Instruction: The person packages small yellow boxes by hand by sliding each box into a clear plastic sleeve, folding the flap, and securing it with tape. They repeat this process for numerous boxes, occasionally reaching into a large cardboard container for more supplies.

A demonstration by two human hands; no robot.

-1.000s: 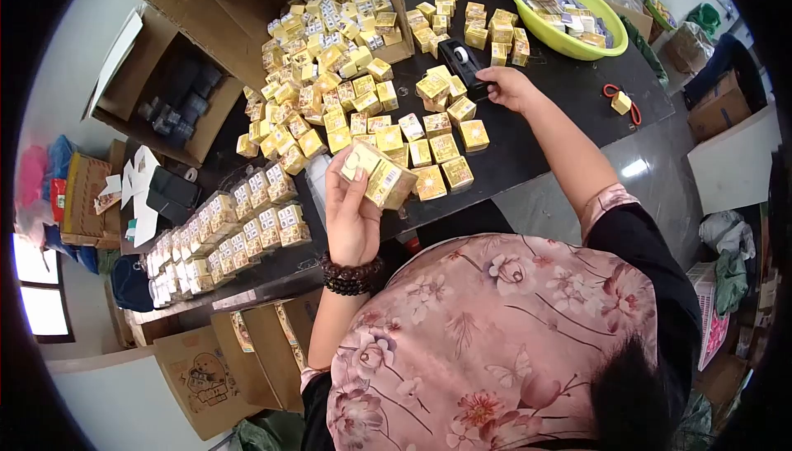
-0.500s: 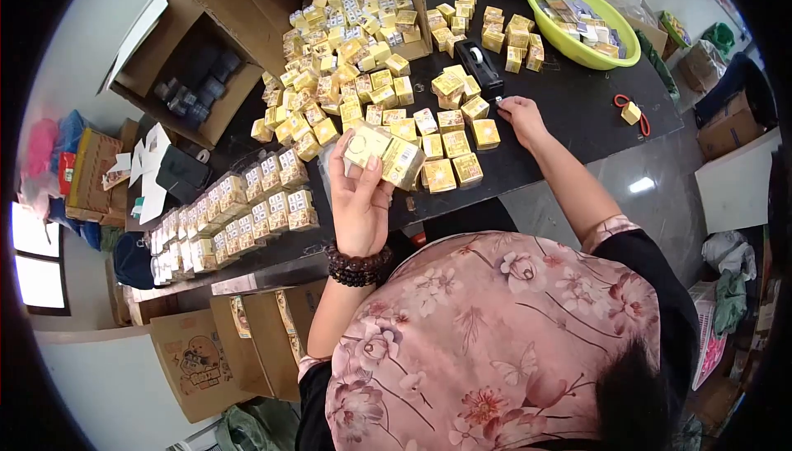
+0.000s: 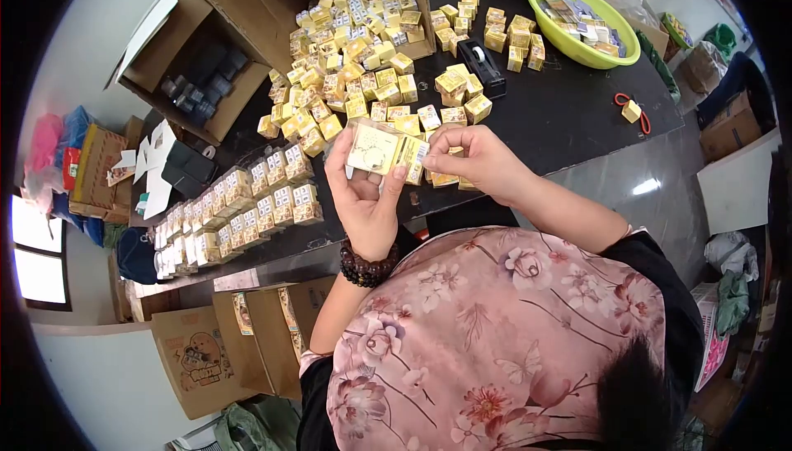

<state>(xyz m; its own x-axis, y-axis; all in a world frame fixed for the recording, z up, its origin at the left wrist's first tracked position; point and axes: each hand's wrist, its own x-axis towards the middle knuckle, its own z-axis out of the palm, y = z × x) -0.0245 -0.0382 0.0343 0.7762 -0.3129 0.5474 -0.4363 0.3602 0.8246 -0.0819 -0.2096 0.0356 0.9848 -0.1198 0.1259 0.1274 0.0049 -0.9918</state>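
My left hand (image 3: 367,203) is closed around a yellow pack (image 3: 386,152) with a barcode, in what looks like clear plastic wrap. The pack is tilted up above the table's near edge. At its right end, the fingers of my right hand (image 3: 474,162) are pinched together against it, on what seems to be a small piece of tape, mostly hidden by the fingertips. Just beyond the hands lie small yellow boxes (image 3: 452,118), some partly covered by my right hand. A black tape dispenser (image 3: 487,71) stands behind them.
A large carton (image 3: 247,5) spills small yellow boxes onto the black table (image 3: 553,121). Rows of packs (image 3: 247,199) line the left. A yellow-green basin (image 3: 590,56) and red-handled scissors (image 3: 644,121) are at right. A smaller carton (image 3: 235,108) holds clear plastic cases.
My right hand has moved from the tape dispenser's front end to the right end of the pack. The left hand still holds the pack, now turned slightly.
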